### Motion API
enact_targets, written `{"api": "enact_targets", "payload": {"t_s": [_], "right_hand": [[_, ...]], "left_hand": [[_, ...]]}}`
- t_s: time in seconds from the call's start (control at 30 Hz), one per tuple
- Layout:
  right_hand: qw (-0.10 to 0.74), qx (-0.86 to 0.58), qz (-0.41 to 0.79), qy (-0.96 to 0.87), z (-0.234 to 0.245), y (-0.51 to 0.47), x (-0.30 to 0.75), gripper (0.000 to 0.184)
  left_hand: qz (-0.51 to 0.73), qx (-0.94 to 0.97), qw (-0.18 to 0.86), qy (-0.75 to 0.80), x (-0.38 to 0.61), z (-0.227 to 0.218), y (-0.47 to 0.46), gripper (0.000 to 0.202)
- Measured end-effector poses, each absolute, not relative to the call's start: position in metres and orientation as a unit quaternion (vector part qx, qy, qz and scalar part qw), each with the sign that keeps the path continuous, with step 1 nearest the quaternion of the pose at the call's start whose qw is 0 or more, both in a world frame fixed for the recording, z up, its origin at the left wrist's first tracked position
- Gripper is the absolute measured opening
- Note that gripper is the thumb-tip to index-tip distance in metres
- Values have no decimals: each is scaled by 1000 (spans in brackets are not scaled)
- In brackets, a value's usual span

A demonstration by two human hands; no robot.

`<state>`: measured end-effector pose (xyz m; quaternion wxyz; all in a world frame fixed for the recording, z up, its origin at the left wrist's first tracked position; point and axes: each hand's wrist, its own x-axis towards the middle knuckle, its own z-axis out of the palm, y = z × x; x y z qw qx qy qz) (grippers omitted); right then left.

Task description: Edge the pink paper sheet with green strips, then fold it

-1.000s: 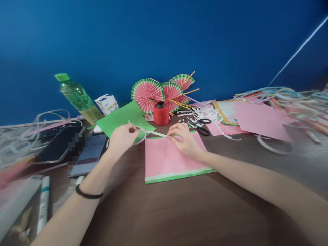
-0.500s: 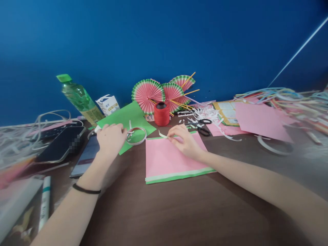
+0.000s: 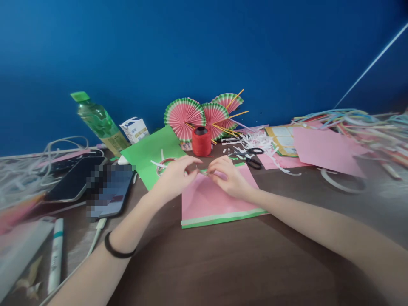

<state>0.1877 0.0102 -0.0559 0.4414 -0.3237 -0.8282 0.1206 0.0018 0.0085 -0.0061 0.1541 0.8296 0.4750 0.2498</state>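
Observation:
Pink paper (image 3: 210, 197) with pale and green bands along its near edge lies flat on the table. At its far edge, my right hand (image 3: 230, 176) pinches a narrow whitish strip (image 3: 203, 172), which looks like tape, between thumb and fingertips. My left hand (image 3: 175, 177) is just left of it, thumb and index finger apart around the strip's free end. Whether they touch the strip I cannot make out. Partly hidden behind my left hand, a tape roll (image 3: 158, 169) rests on a green sheet (image 3: 149, 148).
Beyond the paper stand a red thread spool (image 3: 201, 143) and pleated pink-green fans (image 3: 184, 117). Black scissors (image 3: 254, 163) lie by white paper shreds (image 3: 258, 142). Leftward are a green bottle (image 3: 100, 123), a phone (image 3: 111, 193) and a marker (image 3: 56, 255). Pink sheets (image 3: 325, 148) lie right.
My left hand has moved right, from beside the tape roll to the strip at the paper's far edge. My right hand stays nearly in place, still pinching the strip.

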Motion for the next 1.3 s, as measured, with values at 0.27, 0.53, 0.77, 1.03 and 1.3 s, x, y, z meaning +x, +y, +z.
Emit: {"api": "enact_targets", "payload": {"t_s": [0.27,0.53,0.77,1.03,1.3], "right_hand": [[434,-310,102,-840,-56,9,187,5],[430,-307,96,-844,-55,7,186,6],[411,-296,84,-858,-56,7,186,5],[369,-288,58,-882,-59,8,186,12],[405,-335,129,-841,-54,9,187,10]], "left_hand": [[232,817,206,486,10,-12,2,11],[243,820,192,481,14,-19,1,5],[219,842,121,477,17,-19,-3,1],[159,845,48,508,21,-22,-7,4],[210,797,267,499,9,-15,4,18]]}}
